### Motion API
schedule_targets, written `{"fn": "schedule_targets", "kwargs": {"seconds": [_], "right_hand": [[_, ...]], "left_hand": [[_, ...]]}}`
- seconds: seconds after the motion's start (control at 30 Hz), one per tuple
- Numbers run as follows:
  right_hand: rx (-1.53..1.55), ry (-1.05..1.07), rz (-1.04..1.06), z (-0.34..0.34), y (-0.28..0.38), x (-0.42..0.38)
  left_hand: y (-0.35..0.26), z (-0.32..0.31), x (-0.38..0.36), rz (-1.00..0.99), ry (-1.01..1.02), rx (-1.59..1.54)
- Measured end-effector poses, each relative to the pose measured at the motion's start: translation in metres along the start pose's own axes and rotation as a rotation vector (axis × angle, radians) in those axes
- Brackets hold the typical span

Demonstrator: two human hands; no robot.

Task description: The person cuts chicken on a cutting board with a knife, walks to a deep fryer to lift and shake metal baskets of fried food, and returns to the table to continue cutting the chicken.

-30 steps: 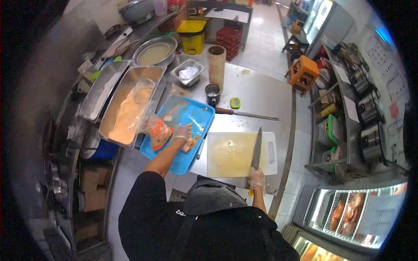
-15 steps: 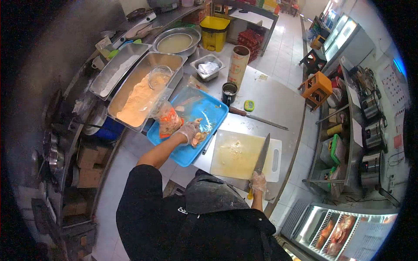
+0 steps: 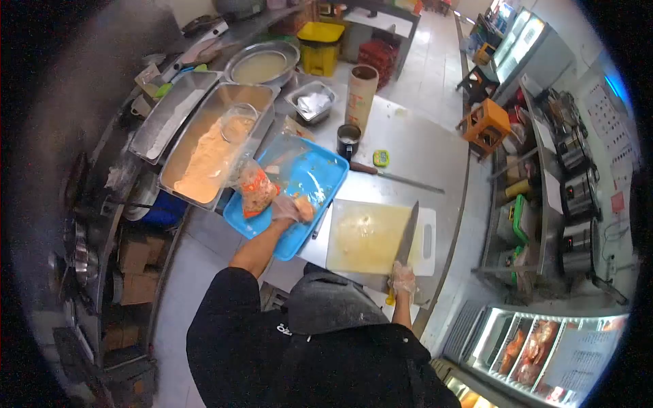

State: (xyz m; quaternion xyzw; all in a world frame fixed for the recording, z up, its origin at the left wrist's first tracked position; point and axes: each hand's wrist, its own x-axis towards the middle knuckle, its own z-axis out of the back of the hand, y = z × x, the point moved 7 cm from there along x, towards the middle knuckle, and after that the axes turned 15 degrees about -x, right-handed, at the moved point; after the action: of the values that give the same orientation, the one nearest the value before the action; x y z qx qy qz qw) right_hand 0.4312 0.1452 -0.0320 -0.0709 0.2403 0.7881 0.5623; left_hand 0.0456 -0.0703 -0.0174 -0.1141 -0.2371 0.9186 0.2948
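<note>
In a clear glove, my left hand (image 3: 288, 209) is closed on a piece of raw meat (image 3: 304, 209) over the lower part of the blue tray (image 3: 314, 178). Beside it in the tray lies a plastic bag with orange-red print (image 3: 256, 192). My right hand (image 3: 403, 279), also gloved, grips the yellow handle of a large knife (image 3: 410, 236). The blade rests along the right side of the cutting board (image 3: 354, 238), which carries small wet scraps.
A metal pan of orange powder (image 3: 209, 161) and a pan of white powder (image 3: 170, 122) stand left. Behind the board are a dark mug (image 3: 348, 139), a green timer (image 3: 381, 158), a long steel rod (image 3: 408, 182) and a cardboard-coloured cylinder (image 3: 362, 95).
My left hand has shifted slightly toward me and now holds one larger piece, where several pieces were around it before. The knife has barely moved, and the whole view has shifted a little.
</note>
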Motion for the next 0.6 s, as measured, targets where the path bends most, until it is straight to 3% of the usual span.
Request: {"fn": "schedule_targets", "kwargs": {"seconds": [0.1,0.17,0.2,0.33,0.37,0.4,0.47,0.53,0.57,0.6], "right_hand": [[-0.243,0.016,0.166,-0.004,0.004,-0.004],[-0.470,0.031,0.346,-0.025,0.002,0.008],[-0.477,0.057,0.337,-0.028,0.000,0.008],[-0.239,-0.032,0.188,-0.001,0.005,0.004],[-0.199,-0.024,0.162,0.001,0.006,0.002],[-0.200,-0.022,0.162,-0.002,0.004,0.006],[0.027,0.131,-0.075,-0.021,-0.018,0.017],[-0.004,0.114,-0.055,0.005,0.005,0.000],[-0.033,0.094,-0.037,0.014,0.013,-0.007],[-0.036,0.098,-0.038,0.008,0.009,-0.005]], "left_hand": [[0.014,0.011,-0.008,0.227,-0.144,-0.267],[0.071,-0.034,0.016,0.325,-0.191,-0.540],[0.096,-0.054,0.026,0.366,-0.206,-0.626],[0.060,-0.078,0.059,-0.422,0.064,0.128],[0.062,-0.080,0.057,-0.419,0.067,0.128],[0.062,-0.073,0.055,-0.250,0.120,-0.095],[0.051,-0.055,0.039,0.101,0.219,-0.535],[0.036,-0.042,0.011,0.465,0.307,-0.968],[0.026,-0.028,-0.002,0.471,0.307,-0.968],[0.020,-0.004,-0.013,0.442,0.168,-0.789]]}}
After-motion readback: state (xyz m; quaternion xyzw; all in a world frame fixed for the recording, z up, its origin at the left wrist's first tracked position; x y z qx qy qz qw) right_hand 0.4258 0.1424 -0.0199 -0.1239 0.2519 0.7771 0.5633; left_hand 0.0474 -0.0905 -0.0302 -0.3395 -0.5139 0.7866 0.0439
